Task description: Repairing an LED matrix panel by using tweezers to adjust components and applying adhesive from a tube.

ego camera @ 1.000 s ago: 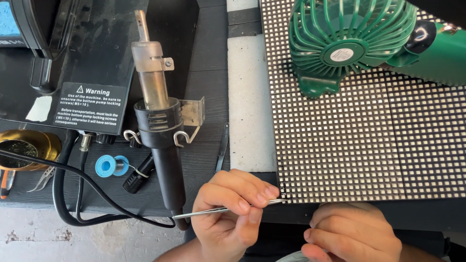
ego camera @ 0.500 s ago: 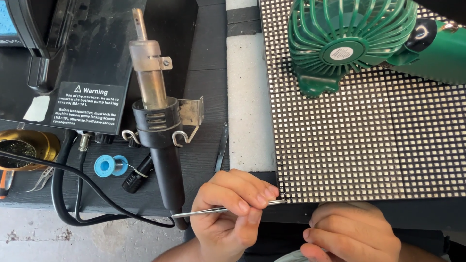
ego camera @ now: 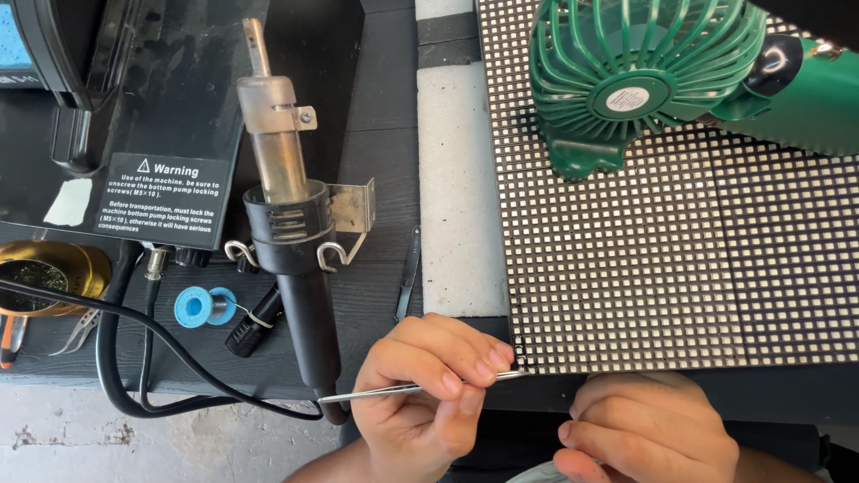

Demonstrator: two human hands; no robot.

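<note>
My left hand (ego camera: pixel 428 394) pinches thin metal tweezers (ego camera: pixel 376 391), whose tips rest at the lower left corner of a black grid panel of small square cells (ego camera: pixel 680 259). My right hand (ego camera: pixel 646 436) is curled into a loose fist just below the panel's near edge, and I cannot see anything in it. A hot air gun (ego camera: pixel 288 233) with a black handle and metal nozzle sits in its holder to the left of my left hand.
A green fan (ego camera: pixel 644 80) lies on the panel's far side. A black station box (ego camera: pixel 134 116) with a warning label stands at the far left. Below it are a blue solder spool (ego camera: pixel 204 306), a brass tip cleaner (ego camera: pixel 40 277), black cables and spare tweezers (ego camera: pixel 409 273).
</note>
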